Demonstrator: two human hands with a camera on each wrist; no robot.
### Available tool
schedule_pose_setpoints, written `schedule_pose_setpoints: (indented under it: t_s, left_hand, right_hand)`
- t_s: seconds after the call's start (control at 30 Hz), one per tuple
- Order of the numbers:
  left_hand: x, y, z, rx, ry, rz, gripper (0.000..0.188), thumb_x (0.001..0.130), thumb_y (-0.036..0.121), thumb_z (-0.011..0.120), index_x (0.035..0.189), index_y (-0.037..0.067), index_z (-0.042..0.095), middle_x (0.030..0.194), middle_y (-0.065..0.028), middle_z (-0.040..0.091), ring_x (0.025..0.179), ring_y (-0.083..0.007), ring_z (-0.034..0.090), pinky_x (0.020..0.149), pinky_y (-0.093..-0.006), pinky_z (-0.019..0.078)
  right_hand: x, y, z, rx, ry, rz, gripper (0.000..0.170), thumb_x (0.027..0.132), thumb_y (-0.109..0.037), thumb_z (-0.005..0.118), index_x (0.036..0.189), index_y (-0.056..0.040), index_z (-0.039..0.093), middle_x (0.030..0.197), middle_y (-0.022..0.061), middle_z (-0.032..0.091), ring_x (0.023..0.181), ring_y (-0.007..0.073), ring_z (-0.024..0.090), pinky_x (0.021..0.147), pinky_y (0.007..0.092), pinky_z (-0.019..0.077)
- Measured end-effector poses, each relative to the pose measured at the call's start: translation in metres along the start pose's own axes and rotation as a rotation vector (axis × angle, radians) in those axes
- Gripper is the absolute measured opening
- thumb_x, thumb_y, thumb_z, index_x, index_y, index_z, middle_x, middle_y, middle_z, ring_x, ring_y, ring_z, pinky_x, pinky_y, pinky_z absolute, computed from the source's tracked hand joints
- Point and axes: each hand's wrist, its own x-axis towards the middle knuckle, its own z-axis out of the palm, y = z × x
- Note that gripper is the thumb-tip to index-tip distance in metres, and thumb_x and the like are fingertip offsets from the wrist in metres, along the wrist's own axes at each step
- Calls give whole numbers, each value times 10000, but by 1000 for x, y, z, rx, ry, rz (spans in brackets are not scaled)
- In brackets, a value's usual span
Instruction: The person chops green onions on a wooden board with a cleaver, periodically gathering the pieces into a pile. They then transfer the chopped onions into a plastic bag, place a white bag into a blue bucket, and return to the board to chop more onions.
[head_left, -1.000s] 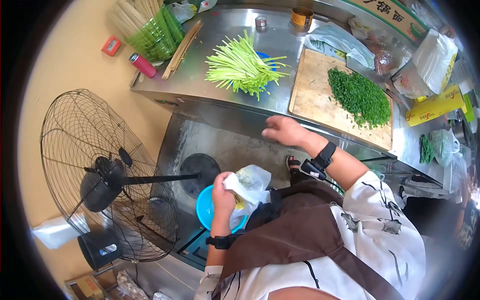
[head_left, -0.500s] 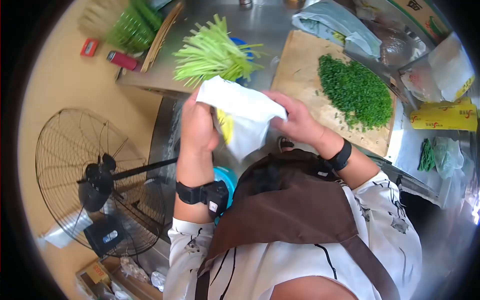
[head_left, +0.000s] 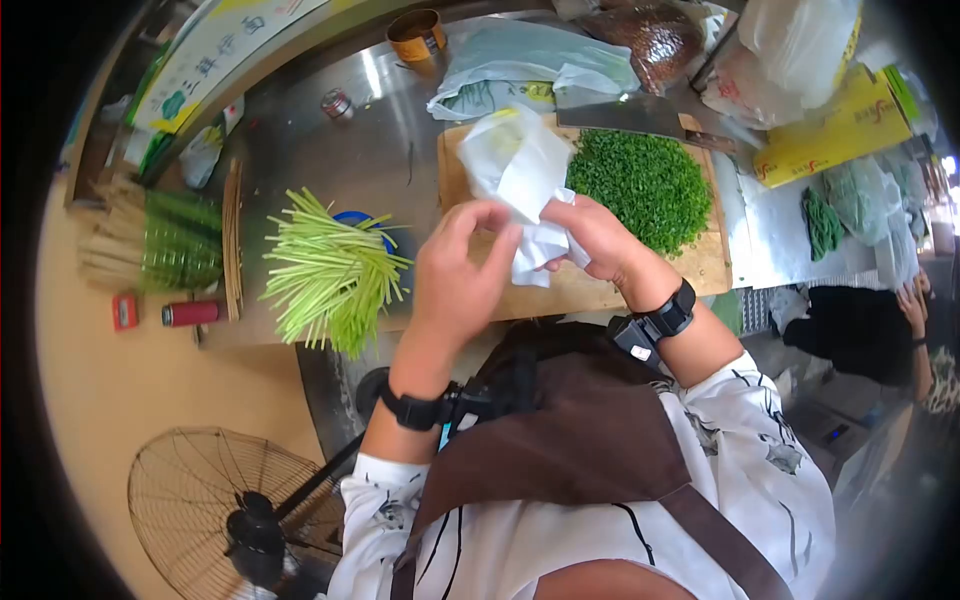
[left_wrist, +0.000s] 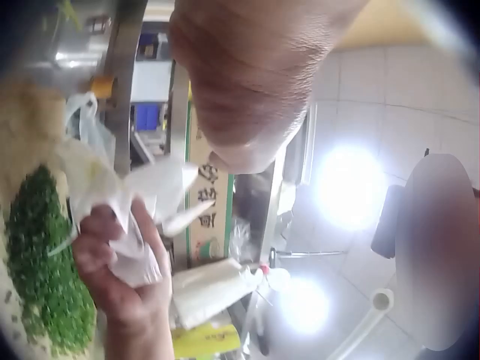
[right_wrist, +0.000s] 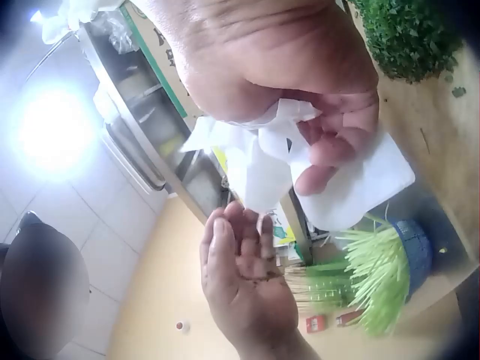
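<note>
A crumpled white bag with a yellow patch (head_left: 515, 165) hangs over the cutting board (head_left: 560, 300). My right hand (head_left: 605, 240) grips its gathered lower end between thumb and fingers; the right wrist view also shows the white bag (right_wrist: 259, 165) in this hand (right_wrist: 300, 82). Just left of it, my left hand (head_left: 455, 275) has loosely bent fingers, close to the bag. In the right wrist view the left hand (right_wrist: 251, 292) shows its palm and holds nothing. Chopped greens (head_left: 645, 190) lie on the board to the right of the bag.
Cut pale green stalks (head_left: 335, 270) lie over a blue bowl (head_left: 365, 222) at left. A cleaver (head_left: 620, 115) lies on the board's back edge, before a plastic bag (head_left: 540, 60). Yellow box (head_left: 835, 130) at right; floor fan (head_left: 240, 520) lower left.
Both hands and the white bag have moved from over the floor to over the board. The left hand, which held the bag before, has let go. The view has swung toward the counter.
</note>
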Motion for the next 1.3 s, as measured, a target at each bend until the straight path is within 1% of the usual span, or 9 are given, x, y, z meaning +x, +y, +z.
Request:
schedule_pose_setpoints:
  t_s: [0.07, 0.2, 0.3, 0.4, 0.57, 0.83, 1.03, 1.2, 1.3]
  left_hand:
    - [11, -21, 12, -286, -86, -406, 250, 885, 119, 652, 1091, 17, 554, 991, -99, 598, 913, -191, 593, 787, -308, 479]
    - [30, -34, 9, -328, 436, -160, 226, 918, 118, 616, 1085, 3, 516, 926, -47, 542, 828, -125, 505, 772, -276, 437]
    - [40, -26, -11, -390, 362, 21, 215, 942, 66, 574, 1122, -11, 487, 988, -52, 525, 889, -106, 496, 836, -251, 418]
    - [38, -20, -29, -152, 86, 74, 214, 867, 99, 679, 1018, 13, 554, 787, -38, 585, 675, -97, 534, 627, -263, 450]
    - [61, -10, -34, 28, 3, -144, 221, 821, 172, 745, 823, -3, 611, 620, -38, 577, 515, -97, 523, 474, -258, 403]
    - [87, -58, -33, -711, 214, -371, 196, 915, 162, 659, 849, -23, 655, 715, 13, 618, 647, -44, 518, 592, -220, 407]
    - [93, -60, -34, -595, 313, -302, 172, 926, 133, 642, 884, -31, 673, 752, 0, 632, 661, -53, 520, 601, -221, 408]
    - [91, -57, -14, -221, 343, -309, 129, 914, 85, 646, 924, -41, 673, 810, -23, 662, 690, -69, 558, 638, -226, 445]
    - [95, -47, 4, -493, 425, -227, 135, 887, 31, 661, 994, -51, 651, 864, -48, 685, 757, -93, 613, 703, -232, 487]
  right_hand:
    - [3, 13, 11, -385, 82, -353, 334, 875, -206, 612, 1151, -19, 598, 995, 103, 667, 852, 236, 650, 715, 325, 518]
    - [6, 15, 31, -623, 234, -569, 404, 776, -102, 656, 1157, 12, 581, 1100, 152, 589, 1031, 308, 583, 886, 373, 468]
    - [15, 11, 34, -929, 308, -748, 397, 715, -91, 687, 1092, 11, 617, 1108, 203, 522, 1055, 378, 505, 925, 410, 428]
    - [19, -6, 52, -1170, 362, -858, 339, 709, -95, 697, 1026, 14, 650, 1103, 235, 512, 1066, 405, 469, 931, 434, 399]
    - [25, -19, 71, -1255, 411, -823, 351, 731, -84, 683, 1071, -4, 643, 1089, 209, 520, 1038, 402, 481, 902, 457, 405]
    - [45, -19, 66, -1493, 455, -882, 465, 750, -271, 742, 1105, 4, 622, 1158, 223, 556, 1098, 404, 509, 908, 462, 416]
    - [13, -62, 48, -1340, 222, -458, 586, 788, -442, 702, 1119, 35, 615, 945, 197, 650, 892, 371, 624, 812, 429, 491]
    - [-10, -76, 17, -1381, 399, -718, 565, 792, -462, 715, 1038, 41, 646, 994, 196, 664, 913, 370, 637, 794, 426, 505]
    - [-15, -85, 8, -1189, 537, -844, 474, 818, -372, 721, 1043, 38, 646, 976, 187, 660, 900, 347, 636, 785, 401, 511]
